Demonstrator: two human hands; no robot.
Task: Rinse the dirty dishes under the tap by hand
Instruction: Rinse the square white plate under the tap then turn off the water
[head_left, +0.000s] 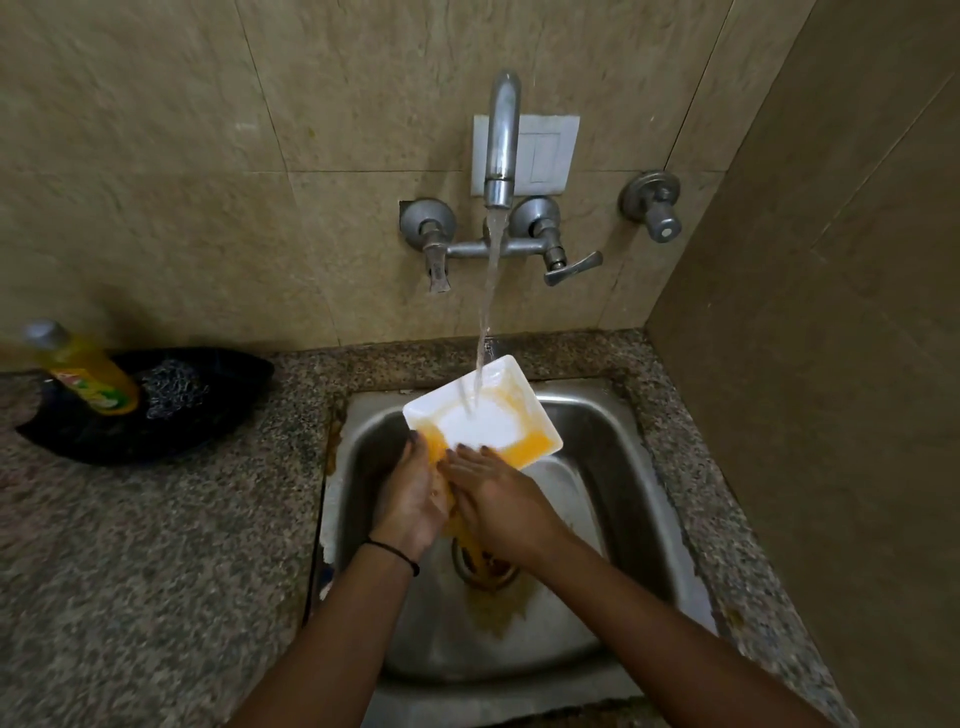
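A white square plate (493, 415) smeared with orange-yellow sauce is tilted over the steel sink (613, 452). Water from the wall tap (501, 145) runs onto its middle. My left hand (410, 499) grips the plate's near left corner, thumb on the top face. My right hand (493, 499) lies with straight fingers on the plate's near edge, touching the sauce. Orange water runs down over both hands to the drain (485, 569).
Two lever handles (569, 265) sit under the spout, and a separate valve (657, 208) is on the wall to the right. On the granite counter at left, a black tray (208, 415) holds a yellow soap bottle (88, 374) and a steel scrubber (174, 387). A wall stands close on the right.
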